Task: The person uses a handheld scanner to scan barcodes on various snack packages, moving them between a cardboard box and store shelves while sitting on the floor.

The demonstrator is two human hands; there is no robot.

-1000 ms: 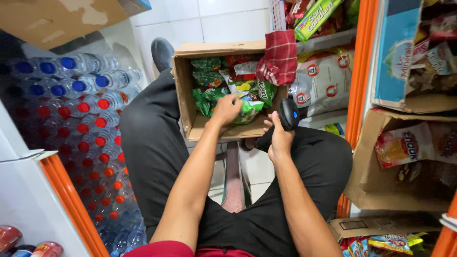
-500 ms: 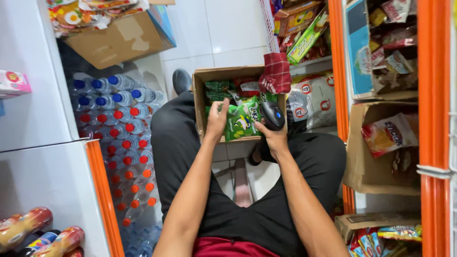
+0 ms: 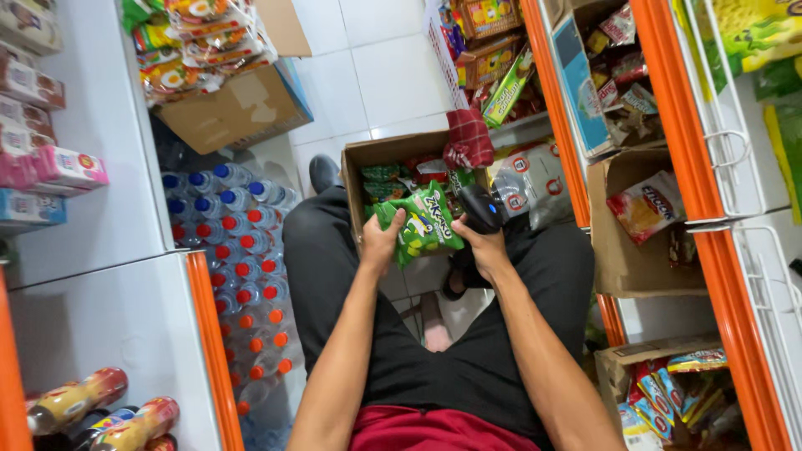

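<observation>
- The left hand (image 3: 383, 242) has its fingers closed on a green snack bag (image 3: 424, 225), lifted just above the near edge of the cardboard box (image 3: 355, 179) on the lap;
- the right hand (image 3: 484, 249) grips a black handheld scanner (image 3: 479, 207), held right beside the bag;
- it looks like the scanning step; the next move needs the scanner aimed squarely at the bag's code;
- bottles (image 3: 242, 250) stand on the floor at the left.
</observation>
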